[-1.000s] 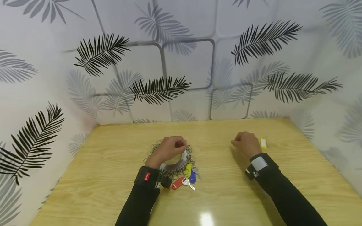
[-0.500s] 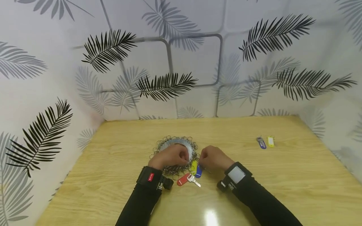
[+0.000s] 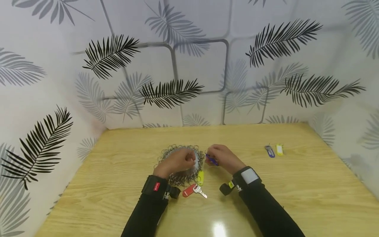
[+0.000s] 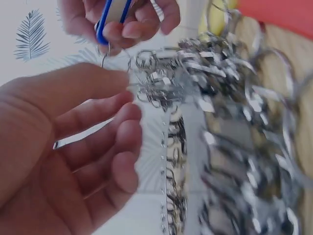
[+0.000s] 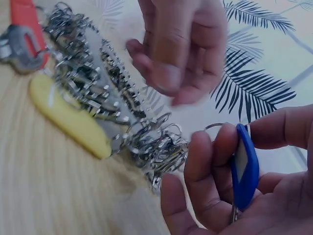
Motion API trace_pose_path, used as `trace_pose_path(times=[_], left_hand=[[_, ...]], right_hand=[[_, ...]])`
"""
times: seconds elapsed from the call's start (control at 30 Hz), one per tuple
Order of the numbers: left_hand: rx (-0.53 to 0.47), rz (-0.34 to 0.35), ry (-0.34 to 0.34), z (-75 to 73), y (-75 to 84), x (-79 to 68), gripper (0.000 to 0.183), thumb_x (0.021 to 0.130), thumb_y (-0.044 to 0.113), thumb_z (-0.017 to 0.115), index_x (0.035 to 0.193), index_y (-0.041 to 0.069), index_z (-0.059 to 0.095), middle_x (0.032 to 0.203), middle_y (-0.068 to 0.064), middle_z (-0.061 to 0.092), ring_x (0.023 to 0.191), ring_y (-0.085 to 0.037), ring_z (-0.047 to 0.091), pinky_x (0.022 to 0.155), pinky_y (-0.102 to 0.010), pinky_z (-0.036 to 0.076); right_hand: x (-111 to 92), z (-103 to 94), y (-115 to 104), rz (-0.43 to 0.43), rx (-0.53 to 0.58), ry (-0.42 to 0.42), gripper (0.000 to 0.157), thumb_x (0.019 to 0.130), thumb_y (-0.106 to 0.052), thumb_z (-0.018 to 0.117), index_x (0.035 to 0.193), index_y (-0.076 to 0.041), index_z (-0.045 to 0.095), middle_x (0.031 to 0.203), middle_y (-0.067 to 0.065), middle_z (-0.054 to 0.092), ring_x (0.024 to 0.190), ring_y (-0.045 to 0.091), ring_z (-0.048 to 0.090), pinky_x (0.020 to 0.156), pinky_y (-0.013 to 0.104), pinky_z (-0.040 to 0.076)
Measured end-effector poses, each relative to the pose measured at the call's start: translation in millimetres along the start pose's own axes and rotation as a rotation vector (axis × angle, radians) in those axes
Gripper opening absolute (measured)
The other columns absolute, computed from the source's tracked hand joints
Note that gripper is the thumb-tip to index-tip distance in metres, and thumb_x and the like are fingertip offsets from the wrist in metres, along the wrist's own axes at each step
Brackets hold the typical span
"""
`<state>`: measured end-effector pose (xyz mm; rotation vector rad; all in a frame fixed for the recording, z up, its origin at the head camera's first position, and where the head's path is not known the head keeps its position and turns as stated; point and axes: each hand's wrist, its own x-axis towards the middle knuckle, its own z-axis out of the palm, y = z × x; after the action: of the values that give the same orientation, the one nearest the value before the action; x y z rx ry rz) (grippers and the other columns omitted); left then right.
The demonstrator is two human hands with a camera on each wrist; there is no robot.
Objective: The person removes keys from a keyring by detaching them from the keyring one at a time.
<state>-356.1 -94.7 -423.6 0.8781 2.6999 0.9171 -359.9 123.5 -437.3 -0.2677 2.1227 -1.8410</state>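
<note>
Several small metal split rings (image 3: 179, 179) fringe a pale round holder on the wooden table, left of centre. My left hand (image 3: 177, 161) hovers over it with loosely curled fingers, and nothing shows in its grip. To its right, my right hand (image 3: 223, 156) pinches a blue key tag (image 5: 247, 169) between thumb and fingers. The tag has a pale label and a thin ring at its top, close to the left thumb in the left wrist view. Part of a key stem shows below it; the rest is hidden in the palm.
A yellow tag (image 3: 200, 178) and a red tag (image 3: 189, 190) with a silver key (image 3: 200, 191) lie at the holder's near side. Farther right lie a second blue tag (image 3: 270, 152) with a key and another yellow tag (image 3: 279, 149). A leaf-patterned wall (image 3: 201, 108) borders the table.
My right hand has moved left from the right-hand tags, where a blue tag with a key now lies. It has picked up and raised the blue tag from beside the holder. My left hand stays over the holder.
</note>
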Motion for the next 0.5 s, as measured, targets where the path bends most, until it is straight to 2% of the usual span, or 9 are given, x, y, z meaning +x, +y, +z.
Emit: trace_pose_path(times=[0.13,0.27,0.37,0.43,0.5], left_hand=[[0.112,-0.004,0.101,8.1,6.5,11.4,0.017,0.091,0.018,0.067,0.105,0.009,0.067,0.083,0.001,0.061,0.071,-0.013,0.055,0.064,-0.030,0.046],[0.259,0.013,0.177,18.6,13.3,17.7,0.015,0.088,0.025,0.070,0.088,0.010,0.068,0.076,0.000,0.058,0.064,-0.012,0.048,0.058,-0.027,0.040],[0.296,0.012,0.205,22.8,17.2,19.2,0.019,0.088,0.026,0.071,0.079,0.011,0.063,0.071,0.000,0.054,0.061,-0.013,0.045,0.056,-0.028,0.036],[0.301,0.015,0.219,24.6,18.9,19.6,0.014,0.089,0.023,0.070,0.082,0.012,0.066,0.073,0.000,0.056,0.064,-0.013,0.048,0.058,-0.027,0.038],[0.294,0.025,0.231,26.1,20.0,19.9,0.007,0.089,0.018,0.070,0.092,0.012,0.070,0.081,0.000,0.061,0.070,-0.014,0.054,0.062,-0.028,0.043]], right_hand=[[4.3,6.6,-5.2,0.000,0.012,-0.019,0.020,0.096,-0.014,0.046,0.080,-0.002,0.052,0.078,0.007,0.050,0.070,0.019,0.049,0.067,0.031,0.048],[5.5,12.3,-8.9,0.010,0.008,-0.058,0.021,0.095,-0.014,0.046,0.075,-0.006,0.047,0.069,0.002,0.043,0.063,0.016,0.039,0.059,0.030,0.037],[4.6,12.5,-9.3,0.011,-0.023,-0.051,0.022,0.095,-0.014,0.047,0.074,-0.007,0.046,0.066,0.001,0.040,0.062,0.015,0.039,0.058,0.030,0.035],[3.5,10.4,-7.7,0.003,-0.051,-0.057,0.020,0.095,-0.014,0.050,0.076,-0.007,0.049,0.067,0.001,0.042,0.061,0.015,0.039,0.058,0.029,0.034],[1.5,8.2,-7.2,-0.018,-0.092,-0.086,0.017,0.095,-0.014,0.054,0.081,-0.005,0.052,0.072,0.002,0.046,0.061,0.015,0.039,0.057,0.029,0.034]])
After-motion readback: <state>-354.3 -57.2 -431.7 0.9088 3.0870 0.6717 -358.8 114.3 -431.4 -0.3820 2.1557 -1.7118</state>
